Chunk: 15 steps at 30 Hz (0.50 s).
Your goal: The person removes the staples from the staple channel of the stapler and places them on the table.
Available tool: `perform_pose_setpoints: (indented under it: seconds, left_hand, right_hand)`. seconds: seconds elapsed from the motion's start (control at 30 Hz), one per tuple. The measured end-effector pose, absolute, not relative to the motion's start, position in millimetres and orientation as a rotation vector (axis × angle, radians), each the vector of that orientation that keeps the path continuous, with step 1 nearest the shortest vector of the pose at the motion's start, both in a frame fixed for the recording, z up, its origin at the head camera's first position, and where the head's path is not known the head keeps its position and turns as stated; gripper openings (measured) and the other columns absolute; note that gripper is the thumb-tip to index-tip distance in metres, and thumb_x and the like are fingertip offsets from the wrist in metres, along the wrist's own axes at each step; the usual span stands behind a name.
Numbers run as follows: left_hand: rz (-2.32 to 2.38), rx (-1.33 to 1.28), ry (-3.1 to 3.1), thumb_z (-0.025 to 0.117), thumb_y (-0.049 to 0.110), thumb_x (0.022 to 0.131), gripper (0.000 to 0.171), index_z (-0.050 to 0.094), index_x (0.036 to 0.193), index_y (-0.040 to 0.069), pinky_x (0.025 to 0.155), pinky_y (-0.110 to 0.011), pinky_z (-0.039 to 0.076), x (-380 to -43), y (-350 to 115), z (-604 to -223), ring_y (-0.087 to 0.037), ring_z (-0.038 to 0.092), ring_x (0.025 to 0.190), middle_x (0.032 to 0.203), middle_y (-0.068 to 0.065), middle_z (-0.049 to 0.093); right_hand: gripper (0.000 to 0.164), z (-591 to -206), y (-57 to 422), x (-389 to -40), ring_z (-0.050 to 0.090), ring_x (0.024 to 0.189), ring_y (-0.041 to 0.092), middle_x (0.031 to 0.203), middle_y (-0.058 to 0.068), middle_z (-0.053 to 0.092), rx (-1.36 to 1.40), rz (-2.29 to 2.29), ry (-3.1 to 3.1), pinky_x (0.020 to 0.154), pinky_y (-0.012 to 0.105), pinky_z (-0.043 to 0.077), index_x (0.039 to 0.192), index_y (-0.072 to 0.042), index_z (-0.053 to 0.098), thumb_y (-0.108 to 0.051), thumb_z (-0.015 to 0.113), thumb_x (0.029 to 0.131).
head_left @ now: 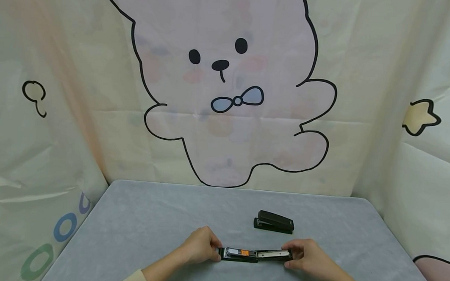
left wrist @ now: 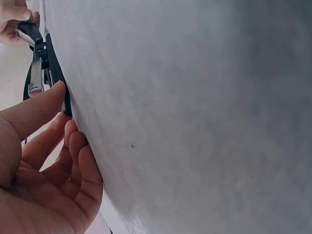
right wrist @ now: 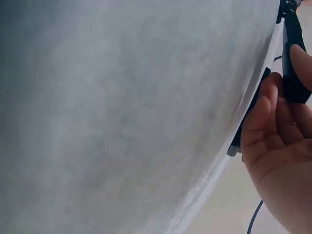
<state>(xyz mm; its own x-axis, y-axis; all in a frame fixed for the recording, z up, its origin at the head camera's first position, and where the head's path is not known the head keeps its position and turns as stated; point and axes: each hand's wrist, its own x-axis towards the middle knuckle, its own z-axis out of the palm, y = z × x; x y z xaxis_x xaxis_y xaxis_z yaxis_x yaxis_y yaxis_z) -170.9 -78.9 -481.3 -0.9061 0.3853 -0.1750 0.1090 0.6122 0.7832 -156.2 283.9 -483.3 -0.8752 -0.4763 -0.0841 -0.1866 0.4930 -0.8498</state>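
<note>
A black stapler [head_left: 257, 258] is folded wide open on the table, its two halves lying nearly end to end. The left half shows the staple magazine with an orange part [head_left: 244, 252] inside; the right half is the lifted cover [right wrist: 292, 34], its pale metal underside up in the head view. My left hand [head_left: 201, 246] pinches the outer end of the base [left wrist: 57, 68] between thumb and fingers, the other fingers curled against the cloth. The cover's far end is held between the thumb and fingers of my right hand [head_left: 310, 259].
Behind the open stapler, a second black stapler [head_left: 276, 222] stands on the table, nearer the right hand. A grey cloth covers the table [head_left: 168, 209]. Printed curtains [head_left: 346, 155] hang at the back and both sides.
</note>
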Motion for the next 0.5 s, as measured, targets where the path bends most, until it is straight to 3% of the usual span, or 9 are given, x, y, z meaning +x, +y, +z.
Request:
perform_pose_setpoints:
  seconds: [0.37,0.5]
  left_hand:
    - [1.155,0.413,2.534,0.092,0.001,0.073,0.021,0.082,0.092,0.003,0.055,-0.026,0.040,-170.8,-78.6,-480.6,-0.009,0.051,0.056,0.059,0.005,0.060]
    - [1.152,0.421,2.539,0.092,0.002,0.072,0.022,0.083,0.092,0.003,0.055,-0.026,0.040,-171.1,-79.0,-481.7,-0.009,0.051,0.056,0.059,0.005,0.060]
  right_hand:
    - [0.027,-485.6,285.3,-159.4,0.054,0.069,0.006,0.081,0.000,0.063,-0.566,-1.197,2.450,0.060,0.024,0.043,0.107,-0.002,0.075,-0.005,0.085,0.082]
    - [0.027,-480.4,285.4,-159.3,0.056,0.074,0.006,0.086,0.001,0.066,-0.575,-1.191,2.452,0.065,0.024,0.046,0.108,-0.002,0.074,-0.006,0.085,0.083]
